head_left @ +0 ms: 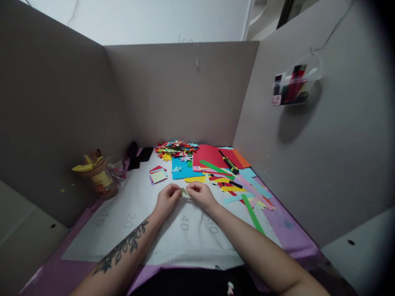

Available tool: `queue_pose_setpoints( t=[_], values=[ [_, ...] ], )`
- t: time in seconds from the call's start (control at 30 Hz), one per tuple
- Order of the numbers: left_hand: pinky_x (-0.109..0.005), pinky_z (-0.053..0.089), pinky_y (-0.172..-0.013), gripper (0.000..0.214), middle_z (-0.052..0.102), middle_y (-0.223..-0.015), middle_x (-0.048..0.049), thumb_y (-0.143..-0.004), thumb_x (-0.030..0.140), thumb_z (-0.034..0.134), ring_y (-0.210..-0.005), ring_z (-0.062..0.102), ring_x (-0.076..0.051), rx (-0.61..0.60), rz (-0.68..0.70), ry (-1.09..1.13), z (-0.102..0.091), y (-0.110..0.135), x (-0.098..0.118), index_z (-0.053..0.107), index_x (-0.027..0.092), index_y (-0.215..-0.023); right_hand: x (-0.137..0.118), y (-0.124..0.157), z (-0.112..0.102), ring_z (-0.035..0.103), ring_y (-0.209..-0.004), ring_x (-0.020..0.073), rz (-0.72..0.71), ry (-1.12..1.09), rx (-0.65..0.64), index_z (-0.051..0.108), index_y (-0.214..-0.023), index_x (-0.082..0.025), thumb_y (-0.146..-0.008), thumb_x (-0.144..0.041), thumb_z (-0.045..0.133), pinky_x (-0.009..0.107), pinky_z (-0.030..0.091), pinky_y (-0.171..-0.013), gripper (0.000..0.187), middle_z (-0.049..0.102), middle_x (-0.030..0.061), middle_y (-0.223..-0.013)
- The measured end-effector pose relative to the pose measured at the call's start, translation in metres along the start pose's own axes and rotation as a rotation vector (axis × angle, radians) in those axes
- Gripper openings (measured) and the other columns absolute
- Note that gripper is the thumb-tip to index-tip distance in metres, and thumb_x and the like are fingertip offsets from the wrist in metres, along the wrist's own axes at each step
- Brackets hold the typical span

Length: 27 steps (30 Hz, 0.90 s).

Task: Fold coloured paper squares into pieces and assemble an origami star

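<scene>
Between my two hands is a small pale yellow-green piece of paper (184, 192), held just above the white sheet. My left hand (168, 197) pinches its left side with closed fingers. On the other side my right hand (202, 195) is closed in a pinch on the same piece. How it is folded is too small to make out. Left of the hands lies a little stack of square papers (159, 176), a pale yellow one on top. Behind them a blue sheet (185, 172) bears a small light-blue folded piece (177, 169).
Folded paper stars (175, 149) pile up at the back. Red paper (206, 156) with a yellow-black utility knife (230, 162) lies right of them, before many coloured strips (253, 213). A brown-and-yellow cup (103, 179) stands left. A clear container (296, 84) hangs on the right wall.
</scene>
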State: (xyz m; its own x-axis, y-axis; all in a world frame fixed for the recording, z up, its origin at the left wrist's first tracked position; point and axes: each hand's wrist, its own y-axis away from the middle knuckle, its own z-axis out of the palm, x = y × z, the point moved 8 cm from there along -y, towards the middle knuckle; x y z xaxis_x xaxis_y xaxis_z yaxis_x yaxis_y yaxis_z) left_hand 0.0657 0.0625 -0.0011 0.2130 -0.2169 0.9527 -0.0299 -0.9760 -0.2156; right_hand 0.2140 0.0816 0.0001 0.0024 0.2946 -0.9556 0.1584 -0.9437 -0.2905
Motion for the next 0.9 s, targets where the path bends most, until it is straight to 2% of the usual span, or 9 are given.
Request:
queue_pose_setpoints(
  t=[0.17,0.5,0.67,0.9],
  values=[
    [-0.021,0.042,-0.057,0.012,0.061,-0.066,0.0008,-0.075,0.027,0.058,-0.061,0.056,-0.011,0.006,0.004,0.005,0.000,0.000,0.001,0.058,0.016,-0.078,0.005,0.001,0.006,0.055,-0.061,0.0129,0.043,-0.032,-0.051,0.061,-0.071,-0.017,-0.068,-0.026,0.063,0.024,0.043,-0.059,0.010,0.061,0.0000,-0.068],
    [-0.022,0.044,-0.060,0.018,0.064,-0.070,-0.0013,-0.075,0.032,0.060,-0.064,0.058,-0.013,-0.086,0.012,0.028,0.008,0.003,0.010,0.060,0.015,-0.077,-0.008,0.002,0.002,0.057,-0.068,0.0147,-0.067,0.152,-0.045,0.065,-0.072,-0.017,-0.072,-0.021,0.057,0.025,0.044,-0.062,0.009,0.063,0.0013,-0.071],
    [-0.021,0.044,-0.057,0.026,0.064,-0.067,-0.0018,-0.078,0.040,0.057,-0.059,0.057,-0.012,-0.110,-0.056,0.046,0.011,0.004,0.007,0.060,0.014,-0.077,-0.025,0.005,0.001,0.059,-0.075,0.0161,-0.178,0.329,-0.054,0.067,-0.070,-0.019,-0.073,-0.015,0.055,0.026,0.043,-0.067,0.013,0.065,0.0021,-0.073],
    [-0.020,0.042,-0.054,0.025,0.064,-0.066,-0.0016,-0.075,0.038,0.062,-0.054,0.054,-0.010,-0.158,-0.061,0.060,0.014,0.004,0.001,0.061,0.013,-0.078,-0.021,0.006,0.006,0.057,-0.072,0.0143,-0.169,0.337,-0.109,0.064,-0.072,-0.018,-0.074,-0.012,0.051,0.024,0.042,-0.065,0.015,0.063,0.0006,-0.073]
  ],
)
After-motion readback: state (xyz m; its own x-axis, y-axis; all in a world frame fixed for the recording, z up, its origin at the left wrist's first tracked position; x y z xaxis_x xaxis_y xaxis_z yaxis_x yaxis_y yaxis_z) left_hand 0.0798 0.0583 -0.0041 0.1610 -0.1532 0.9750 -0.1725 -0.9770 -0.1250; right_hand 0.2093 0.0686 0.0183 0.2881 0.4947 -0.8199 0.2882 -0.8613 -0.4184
